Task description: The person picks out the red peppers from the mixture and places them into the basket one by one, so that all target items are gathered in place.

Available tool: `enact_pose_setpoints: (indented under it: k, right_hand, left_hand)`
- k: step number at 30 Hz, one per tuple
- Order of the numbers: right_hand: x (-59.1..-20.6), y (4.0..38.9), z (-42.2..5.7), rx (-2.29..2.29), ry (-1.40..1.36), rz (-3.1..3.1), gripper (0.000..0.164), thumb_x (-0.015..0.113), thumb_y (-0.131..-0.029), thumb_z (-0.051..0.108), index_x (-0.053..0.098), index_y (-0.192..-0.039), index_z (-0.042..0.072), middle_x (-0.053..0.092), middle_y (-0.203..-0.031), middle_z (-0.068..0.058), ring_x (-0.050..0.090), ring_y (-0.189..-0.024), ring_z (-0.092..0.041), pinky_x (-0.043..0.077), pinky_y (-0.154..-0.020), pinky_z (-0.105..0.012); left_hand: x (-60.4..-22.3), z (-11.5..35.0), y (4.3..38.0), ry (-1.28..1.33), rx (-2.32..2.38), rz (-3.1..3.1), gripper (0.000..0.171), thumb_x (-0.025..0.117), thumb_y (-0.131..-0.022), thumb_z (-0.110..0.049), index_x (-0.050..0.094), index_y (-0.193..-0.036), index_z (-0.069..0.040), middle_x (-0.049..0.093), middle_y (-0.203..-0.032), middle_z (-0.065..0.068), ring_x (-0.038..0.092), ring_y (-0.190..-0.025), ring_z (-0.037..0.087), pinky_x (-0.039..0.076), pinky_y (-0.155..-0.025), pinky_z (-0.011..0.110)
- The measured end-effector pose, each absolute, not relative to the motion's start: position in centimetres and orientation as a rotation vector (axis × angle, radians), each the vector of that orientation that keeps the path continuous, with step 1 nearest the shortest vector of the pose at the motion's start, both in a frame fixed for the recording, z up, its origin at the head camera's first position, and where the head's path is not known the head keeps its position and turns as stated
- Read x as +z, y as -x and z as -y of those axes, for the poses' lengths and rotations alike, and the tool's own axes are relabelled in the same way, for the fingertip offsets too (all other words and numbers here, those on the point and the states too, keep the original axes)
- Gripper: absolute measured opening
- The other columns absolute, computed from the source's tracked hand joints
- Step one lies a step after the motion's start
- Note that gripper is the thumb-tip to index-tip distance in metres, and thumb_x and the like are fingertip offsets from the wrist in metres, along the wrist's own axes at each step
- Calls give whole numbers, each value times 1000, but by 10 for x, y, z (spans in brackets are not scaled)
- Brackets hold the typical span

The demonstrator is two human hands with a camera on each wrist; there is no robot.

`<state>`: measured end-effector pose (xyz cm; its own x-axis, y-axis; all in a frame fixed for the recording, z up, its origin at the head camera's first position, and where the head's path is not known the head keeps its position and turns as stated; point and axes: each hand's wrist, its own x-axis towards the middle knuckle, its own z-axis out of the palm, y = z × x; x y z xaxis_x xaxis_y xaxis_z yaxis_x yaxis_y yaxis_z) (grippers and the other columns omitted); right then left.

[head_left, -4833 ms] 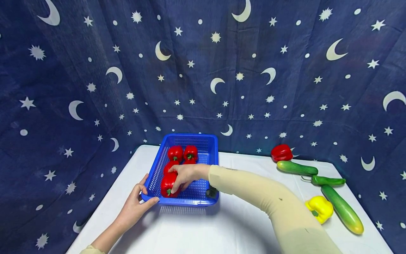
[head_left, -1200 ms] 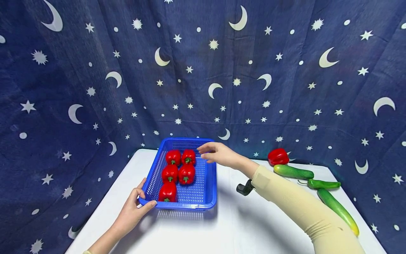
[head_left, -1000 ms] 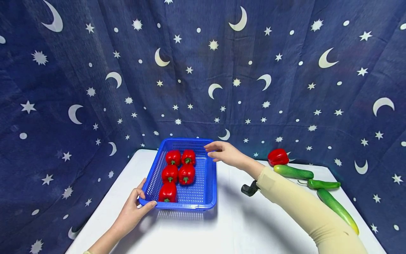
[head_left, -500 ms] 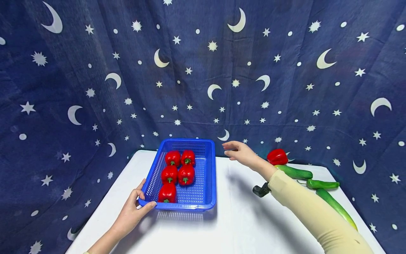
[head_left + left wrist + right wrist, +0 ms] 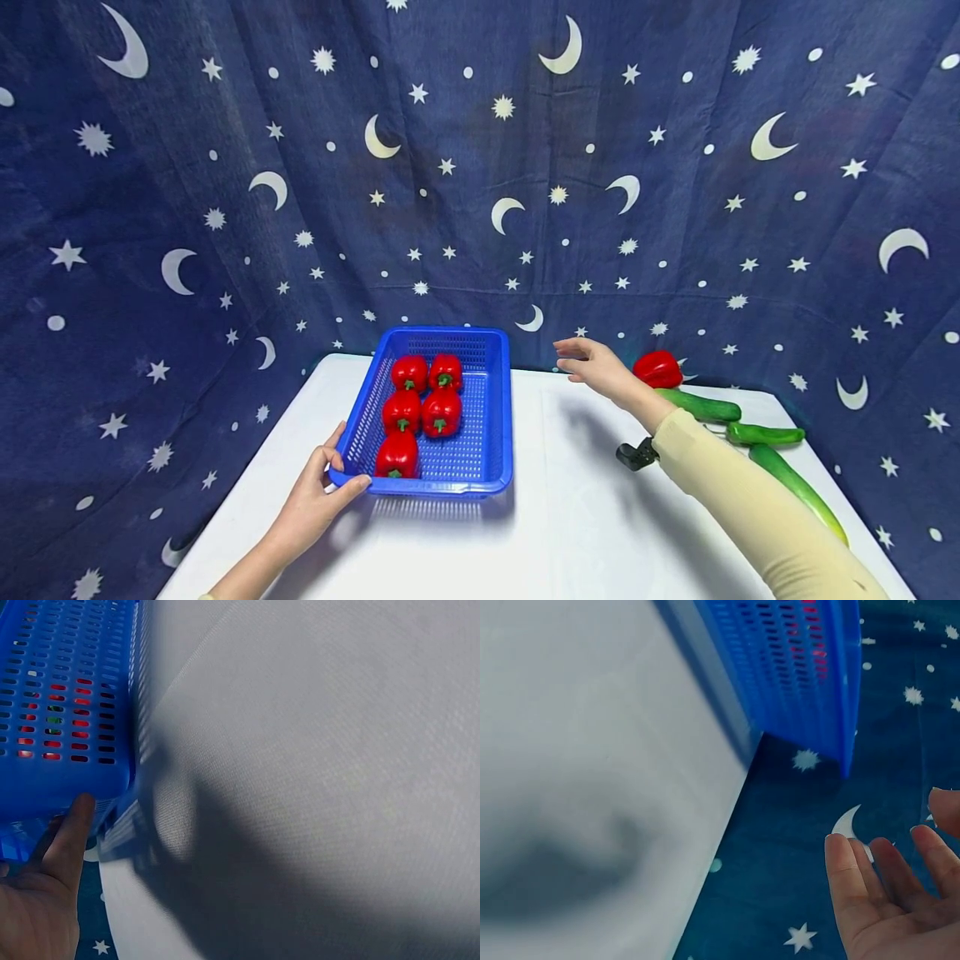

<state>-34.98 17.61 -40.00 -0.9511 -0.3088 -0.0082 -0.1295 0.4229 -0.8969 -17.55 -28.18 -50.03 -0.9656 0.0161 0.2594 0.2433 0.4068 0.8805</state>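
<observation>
At the front left corner of a blue plastic basket (image 5: 450, 487), my left hand (image 5: 309, 498) grips the rim, thumb on the front edge. The left wrist view shows the thumb of that hand (image 5: 45, 900) against the perforated wall (image 5: 67, 776). Several red bell peppers lie inside toward the left, the nearest bell pepper (image 5: 397, 455) against the front wall. My right hand (image 5: 600, 372) hovers right of the basket, fingers loosely extended, holding nothing. In the right wrist view its fingers (image 5: 841, 877) are apart from the basket (image 5: 840, 697).
At the table's right lie another red bell pepper (image 5: 657, 368), a cucumber (image 5: 701, 407), a green chili pepper (image 5: 765, 434) and a longer cucumber (image 5: 795, 483), partly behind my right sleeve (image 5: 735, 492). A starry blue curtain (image 5: 465, 200) rises behind the white table (image 5: 570, 533).
My right hand, earlier on the front red bell pepper in the basket, has lifted off and moved right, past the basket's edge. My left hand keeps its grip. The yellow bell pepper is out of sight.
</observation>
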Motion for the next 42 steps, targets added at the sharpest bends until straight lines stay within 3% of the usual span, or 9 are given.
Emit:
enact_pose_setpoints:
  k: [16,28,36,42]
  right_hand:
    - [-421,353,-211,-1544,308,-2565,49,60,-104,14,45,-147,-2,45,-150,-26,53,-130,-40,50,-100,-48]
    - [-429,351,-234,-1439,268,-2746,49,58,-103,13,46,-146,-6,47,-147,-32,55,-125,-44,50,-98,-51]
    - [-433,354,-256,-1290,222,-2873,50,56,-104,14,44,-148,-5,45,-149,-32,45,-134,-48,43,-104,-58]
    - [-437,357,-274,-1205,94,-2924,50,53,-105,18,43,-150,-2,45,-149,-31,52,-126,-45,46,-98,-56]
  left_hand:
    - [-499,281,174,216,-1595,2459,43,77,-93,-14,36,-100,-6,21,-168,18,51,-130,51,48,-91,20]
    - [-500,282,174,221,-1608,2451,43,78,-93,-14,36,-101,-6,20,-168,18,50,-131,51,46,-90,15]
    - [-500,281,175,218,-1621,2439,44,79,-92,-14,36,-100,-6,21,-168,17,50,-131,50,47,-89,15]
    - [-500,281,175,209,-1621,2436,43,79,-92,-13,37,-100,-6,22,-167,17,53,-127,49,48,-88,17]
